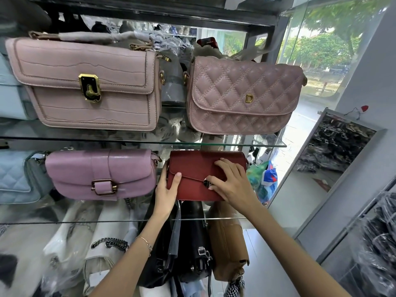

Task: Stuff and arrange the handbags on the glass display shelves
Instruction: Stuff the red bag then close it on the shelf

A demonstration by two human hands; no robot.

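The dark red leather flap handbag [197, 168] stands upright on the lower glass shelf [64, 221], directly beneath the upper glass shelf [257, 144].

Left hand [166, 194]: grips the left end of the red handbag, thumb on the front face, fingers wrapped behind.

Right hand [231, 181]: lies flat on the flap of the red handbag, fingers spread and nearly straight, thumb at the round metal clasp [206, 182].

Left of the red handbag, just beside it: a lilac leather buckle handbag [100, 174].

Above it: a dusty-pink quilted handbag [242, 95] with a gold letter D.

Above and left: a pink croc-embossed handbag [85, 82].

Below: a black leather bag [192, 254] and a tan leather bag [229, 249].
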